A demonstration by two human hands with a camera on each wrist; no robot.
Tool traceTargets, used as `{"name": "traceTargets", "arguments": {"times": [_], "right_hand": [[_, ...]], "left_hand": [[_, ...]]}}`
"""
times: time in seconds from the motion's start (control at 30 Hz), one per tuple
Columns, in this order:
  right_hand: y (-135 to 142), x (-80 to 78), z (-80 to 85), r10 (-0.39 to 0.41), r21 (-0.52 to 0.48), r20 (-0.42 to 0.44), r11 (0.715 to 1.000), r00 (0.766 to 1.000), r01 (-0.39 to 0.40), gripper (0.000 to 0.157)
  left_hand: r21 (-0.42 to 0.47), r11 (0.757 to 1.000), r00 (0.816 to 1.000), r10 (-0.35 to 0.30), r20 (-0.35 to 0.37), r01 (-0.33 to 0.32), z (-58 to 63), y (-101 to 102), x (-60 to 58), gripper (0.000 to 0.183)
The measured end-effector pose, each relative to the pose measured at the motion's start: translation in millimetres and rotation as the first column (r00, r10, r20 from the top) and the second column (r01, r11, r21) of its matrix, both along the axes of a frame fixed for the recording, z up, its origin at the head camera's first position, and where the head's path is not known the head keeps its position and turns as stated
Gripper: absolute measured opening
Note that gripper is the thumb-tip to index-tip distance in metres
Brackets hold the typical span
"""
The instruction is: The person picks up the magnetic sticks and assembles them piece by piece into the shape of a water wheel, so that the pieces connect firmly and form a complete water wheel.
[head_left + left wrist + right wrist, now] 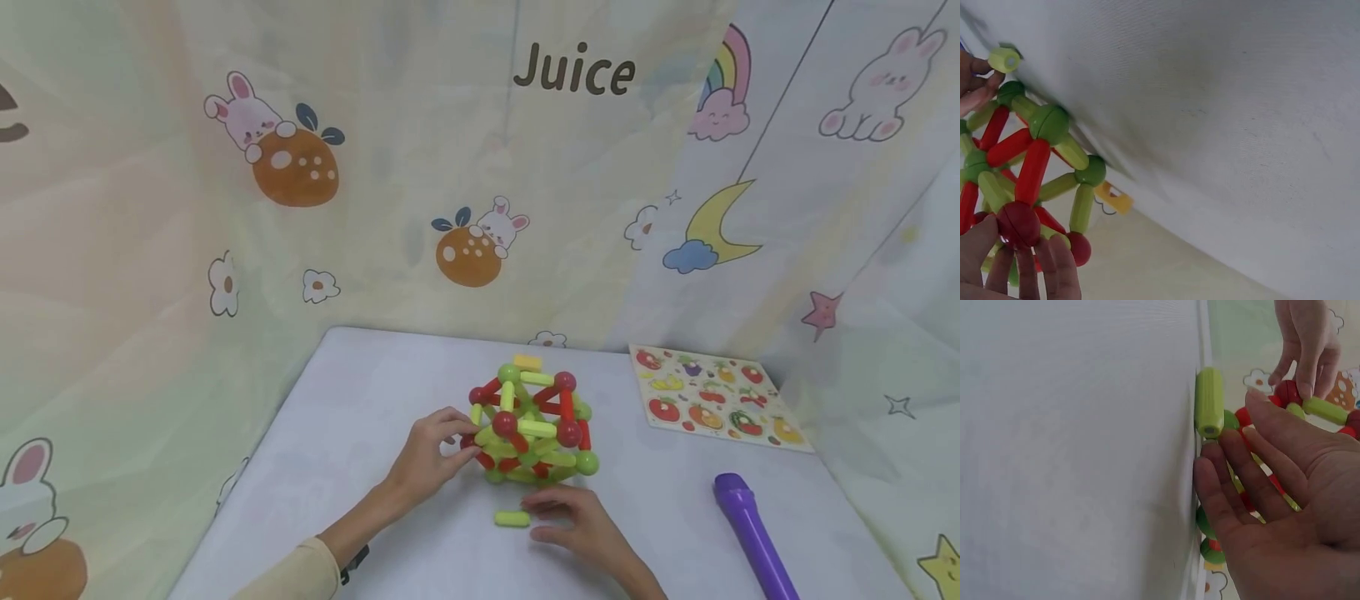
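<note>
A ball-and-stick magnetic construction frame (507,425), with red and green balls joined by red and light-green rods, stands mid-table in the head view. At its left side my left hand (427,454) pinches a red ball (1019,225) between thumb and fingers, as the left wrist view shows. In front of the frame lies a loose light-green magnetic rod (512,519). My right hand (573,521) is just to the right of that rod, its fingers loosely bent with nothing held. In the right wrist view, the fingertips are close by the rod (1210,403); contact is unclear.
Behind the frame sits a small yellow block (528,363), partly hidden. A board with fruit pictures (701,396) lies at the back right of the white table (360,375). Towards the right front lies a purple microphone (757,533). A printed curtain (390,250) hangs around the table.
</note>
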State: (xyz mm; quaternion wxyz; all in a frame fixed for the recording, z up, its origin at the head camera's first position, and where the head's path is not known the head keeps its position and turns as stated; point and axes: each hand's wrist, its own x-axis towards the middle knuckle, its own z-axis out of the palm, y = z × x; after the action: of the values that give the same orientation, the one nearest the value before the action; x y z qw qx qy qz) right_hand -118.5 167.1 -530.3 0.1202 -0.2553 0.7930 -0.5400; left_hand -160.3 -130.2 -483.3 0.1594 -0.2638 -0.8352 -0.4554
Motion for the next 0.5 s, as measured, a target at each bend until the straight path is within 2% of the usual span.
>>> {"name": "traceTargets", "arguments": {"times": [0.23, 0.5], "right_hand": [[-4.9, -6.2, -3.2, 0.017, 0.044, -0.055, 0.999, 0.998, -0.015, 0.034], [-10.4, -8.3, -6.3, 0.015, 0.088, -0.142, 0.996, 0.99, -0.003, 0.026]], "left_hand": [[-0.009, 1.0, 0.999, 0.022, 0.03, -0.022, 2.6, 3.4, 0.3, 0.028], [-0.002, 1.0, 0.999, 0.03, 0.04, -0.03, -0.1, 3.4, -0.3, 0.028]]}}
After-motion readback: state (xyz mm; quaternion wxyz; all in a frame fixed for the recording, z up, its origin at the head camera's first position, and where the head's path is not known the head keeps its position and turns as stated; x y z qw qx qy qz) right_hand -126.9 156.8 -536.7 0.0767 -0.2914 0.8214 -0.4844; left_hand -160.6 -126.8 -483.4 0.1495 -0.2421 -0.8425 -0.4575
